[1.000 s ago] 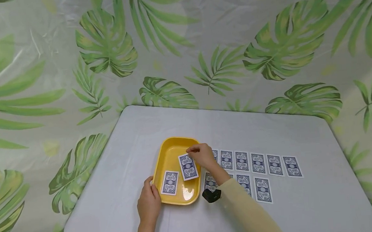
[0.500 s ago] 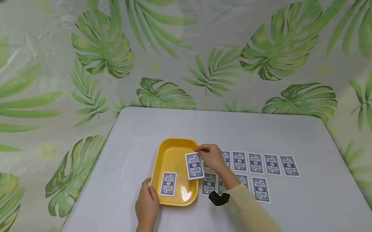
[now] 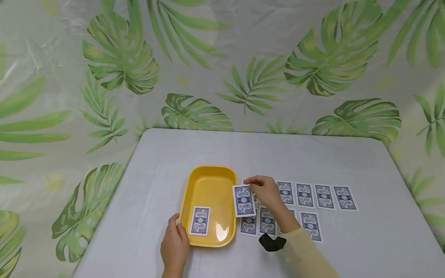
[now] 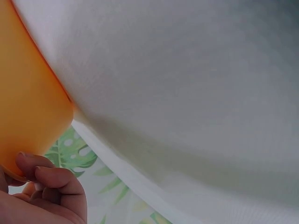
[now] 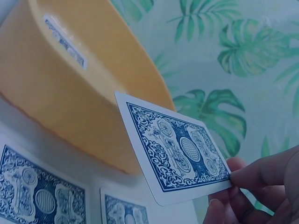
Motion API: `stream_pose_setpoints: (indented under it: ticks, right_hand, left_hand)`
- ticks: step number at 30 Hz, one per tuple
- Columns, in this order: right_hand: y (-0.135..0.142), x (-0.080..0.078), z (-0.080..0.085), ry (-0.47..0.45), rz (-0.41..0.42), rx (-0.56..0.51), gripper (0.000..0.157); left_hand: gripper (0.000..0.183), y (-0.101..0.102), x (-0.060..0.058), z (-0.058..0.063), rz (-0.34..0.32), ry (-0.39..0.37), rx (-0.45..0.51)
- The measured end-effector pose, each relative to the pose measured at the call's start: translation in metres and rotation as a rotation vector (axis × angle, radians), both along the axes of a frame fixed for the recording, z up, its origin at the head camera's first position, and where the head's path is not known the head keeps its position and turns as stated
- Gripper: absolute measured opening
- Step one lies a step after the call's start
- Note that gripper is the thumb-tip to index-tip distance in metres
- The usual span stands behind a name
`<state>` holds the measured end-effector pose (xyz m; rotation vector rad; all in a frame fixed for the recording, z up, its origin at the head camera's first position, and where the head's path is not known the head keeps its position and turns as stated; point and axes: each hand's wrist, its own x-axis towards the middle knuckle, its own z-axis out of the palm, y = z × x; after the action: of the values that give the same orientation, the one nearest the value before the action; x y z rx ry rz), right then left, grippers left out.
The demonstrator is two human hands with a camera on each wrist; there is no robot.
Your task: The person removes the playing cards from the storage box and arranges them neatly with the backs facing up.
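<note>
My right hand point(image 3: 265, 190) pinches a blue-backed playing card point(image 3: 243, 201) by its far right corner. In the head view the card overlaps the tray's right rim and the cards on the table; the right wrist view shows it tilted, back showing, raised beside the tray wall. With its thumb and fingers, my left hand point(image 3: 174, 240) grips the near left rim of the yellow tray point(image 3: 190, 191). One playing card point(image 3: 199, 220) lies back up inside that tray, toward the near left. In the left wrist view, curled fingers point(image 4: 58, 179) hold the tray's edge.
Two rows of playing cards, backs up, lie right of the tray; a card point(image 3: 345, 198) ends the far row and another card point(image 3: 310, 226) ends the near row. My right forearm covers some. A white cloth covers the table point(image 3: 284, 152); a leaf-patterned sheet point(image 3: 257, 86) hangs behind.
My right hand has carried the pinched card rightward, from over the tray's inside to its right rim. The left hand keeps its grip on the tray.
</note>
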<state>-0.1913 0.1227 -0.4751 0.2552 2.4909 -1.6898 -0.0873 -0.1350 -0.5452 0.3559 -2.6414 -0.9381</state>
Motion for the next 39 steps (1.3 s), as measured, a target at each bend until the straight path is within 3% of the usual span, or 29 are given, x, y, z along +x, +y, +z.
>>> stream_pose_setpoints:
  ticks: [7, 16, 27, 39]
  right_hand:
    - [0.016, 0.003, -0.009, 0.003, -0.053, -0.002, 0.021]
    - [0.037, 0.007, -0.017, -0.021, -0.107, -0.043, 0.024]
    - [0.059, 0.015, -0.024, -0.048, -0.15, 0.008, 0.026]
    - [0.088, 0.021, -0.052, -0.09, -0.282, 0.05, 0.025]
  left_hand:
    - [0.028, 0.001, 0.0, 0.001, -0.005, 0.011, -0.008]
    - [0.03, 0.001, 0.001, 0.001, 0.004, -0.035, 0.011]
    - [0.03, 0.002, 0.001, 0.003, 0.005, -0.058, 0.02]
    - [0.03, 0.002, 0.0, 0.004, -0.001, -0.059, 0.025]
